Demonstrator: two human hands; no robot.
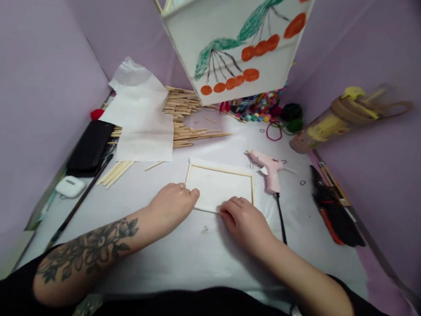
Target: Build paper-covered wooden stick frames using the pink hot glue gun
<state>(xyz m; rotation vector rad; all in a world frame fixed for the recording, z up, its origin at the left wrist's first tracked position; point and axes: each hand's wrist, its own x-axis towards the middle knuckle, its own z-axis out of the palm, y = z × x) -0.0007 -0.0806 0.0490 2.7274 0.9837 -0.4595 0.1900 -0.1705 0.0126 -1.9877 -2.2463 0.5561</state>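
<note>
A small rectangular frame of thin wooden sticks with a white sheet lies flat on the table. My left hand is closed at its near left corner, fingers curled and thumb side toward the sheet. On the near edge, further right, my right hand presses with fingers bent together. The fingertips of both hands are partly hidden. Just right of the frame rests a pink glue gun, its black cord running toward me.
A white panel painted with red berries hangs above the table's far side. Wooden sticks and white sheets lie at the back left. A black phone, an earbud case, a tumbler and pliers line the sides.
</note>
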